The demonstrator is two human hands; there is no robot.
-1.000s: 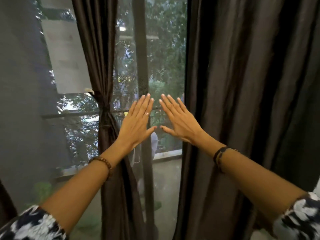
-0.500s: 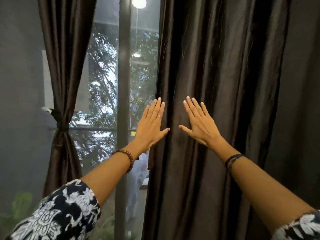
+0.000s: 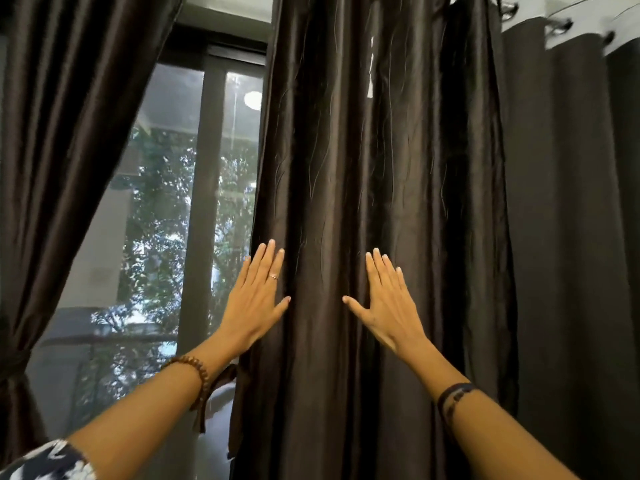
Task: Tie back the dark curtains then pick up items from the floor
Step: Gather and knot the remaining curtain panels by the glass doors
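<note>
Both hands shifted right | left hand [image 3: 254, 308], right hand [image 3: 388, 306] flat, fingers straight, on curtain [image 3: 346, 168]

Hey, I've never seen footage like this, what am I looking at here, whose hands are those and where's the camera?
There is no machine here. A person wears a wide-angle camera on the head, so the one view looks forward along their own outstretched arms.

The left hand, with a ring and a beaded bracelet at its wrist, and the right hand, with a dark wristband, both have straight fingers spread toward the hanging dark curtain. Neither hand holds anything; whether they touch the fabric cannot be told.

To the left is a window with trees outside, and a second dark curtain already gathered at the lower left. No table or floor shows in this view.
</note>
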